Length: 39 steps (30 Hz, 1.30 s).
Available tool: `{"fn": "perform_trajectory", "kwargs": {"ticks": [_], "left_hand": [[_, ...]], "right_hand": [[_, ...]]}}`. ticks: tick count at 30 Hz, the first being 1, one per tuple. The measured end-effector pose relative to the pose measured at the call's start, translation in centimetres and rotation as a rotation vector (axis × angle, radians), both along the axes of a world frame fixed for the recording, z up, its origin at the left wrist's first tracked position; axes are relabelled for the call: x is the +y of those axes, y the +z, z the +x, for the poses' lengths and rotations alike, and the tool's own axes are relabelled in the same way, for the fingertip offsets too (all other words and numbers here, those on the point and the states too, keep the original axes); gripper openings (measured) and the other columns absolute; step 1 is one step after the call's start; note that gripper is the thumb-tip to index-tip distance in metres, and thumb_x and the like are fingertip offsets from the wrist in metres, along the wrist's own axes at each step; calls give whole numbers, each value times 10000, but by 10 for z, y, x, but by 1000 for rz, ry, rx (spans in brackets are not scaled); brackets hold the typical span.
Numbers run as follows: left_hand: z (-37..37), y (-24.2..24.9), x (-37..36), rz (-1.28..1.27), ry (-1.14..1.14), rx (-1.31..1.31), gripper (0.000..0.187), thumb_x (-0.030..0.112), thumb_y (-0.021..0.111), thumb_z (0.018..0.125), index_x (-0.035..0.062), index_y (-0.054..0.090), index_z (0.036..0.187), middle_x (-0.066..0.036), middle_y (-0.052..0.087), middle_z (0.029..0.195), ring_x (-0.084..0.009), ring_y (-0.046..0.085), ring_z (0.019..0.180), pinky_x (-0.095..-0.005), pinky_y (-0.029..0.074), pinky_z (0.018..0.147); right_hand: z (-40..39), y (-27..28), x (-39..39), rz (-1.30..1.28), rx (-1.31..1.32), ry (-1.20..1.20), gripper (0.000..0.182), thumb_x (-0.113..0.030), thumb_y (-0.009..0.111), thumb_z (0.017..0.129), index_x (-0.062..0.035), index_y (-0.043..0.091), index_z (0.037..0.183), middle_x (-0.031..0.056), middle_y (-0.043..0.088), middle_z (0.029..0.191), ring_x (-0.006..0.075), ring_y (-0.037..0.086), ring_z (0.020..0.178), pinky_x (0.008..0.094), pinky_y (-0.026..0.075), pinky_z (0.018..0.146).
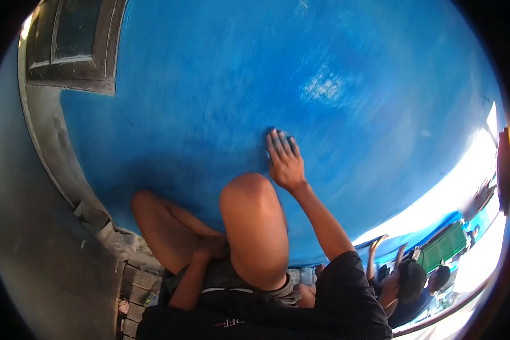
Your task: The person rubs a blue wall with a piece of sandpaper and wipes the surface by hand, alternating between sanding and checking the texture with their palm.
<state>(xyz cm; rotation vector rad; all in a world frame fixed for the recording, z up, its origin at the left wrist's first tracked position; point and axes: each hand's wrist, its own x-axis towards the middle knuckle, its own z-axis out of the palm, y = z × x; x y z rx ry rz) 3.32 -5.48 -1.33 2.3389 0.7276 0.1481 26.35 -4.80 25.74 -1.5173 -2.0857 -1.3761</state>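
Note:
My right hand presses against the blue wall, fingers stretched and close together. Dark edges of a thin sheet show around the fingertips, between them and the wall; most of it is hidden under the palm. Down in my lap, my left hand rests between my thighs, by the inner side of my raised knee. Its fingers are mostly hidden in shadow behind the leg. A pale, shiny patch marks the wall above and to the right of my right hand.
A weathered wooden frame is set in the wall at the upper left. Grey paving runs along the left, with broken blocks below. Two people sit at the lower right, hands raised toward the wall. A green panel stands beyond them.

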Motion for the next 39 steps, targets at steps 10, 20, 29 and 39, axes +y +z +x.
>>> {"fn": "perform_trajectory", "kwargs": {"ticks": [10,20,29,39], "left_hand": [[2,15,-5,-104,43,-3,464,427,572,880,38,685,1105,-204,694,1129,-368,674,1048,-473,523,900],[0,8,-7,35,13,-33,491,457,569,885,39,693,1111,-210,686,1157,-372,670,1048,-474,516,896],[1,15,-3,18,13,-1,474,401,584,868,29,688,1143,-209,687,1166,-356,659,1087,-464,495,943],[9,9,-5,-72,35,42,429,287,613,843,35,674,1184,-207,671,1214,-353,650,1117,-459,509,940]], "right_hand": [[-28,43,22,135,7,-97,531,-139,505,965,47,420,1455,244,364,1549,399,355,1433,548,263,1164],[-33,155,27,356,-68,62,564,-127,490,920,64,419,1446,281,389,1517,422,396,1395,559,284,1152],[-7,31,31,-209,-449,188,574,-129,502,900,2,443,1456,258,422,1501,407,402,1397,509,354,1135],[-77,171,66,406,-162,34,549,-169,480,963,73,406,1450,267,422,1500,431,411,1382,535,249,1181]]}}
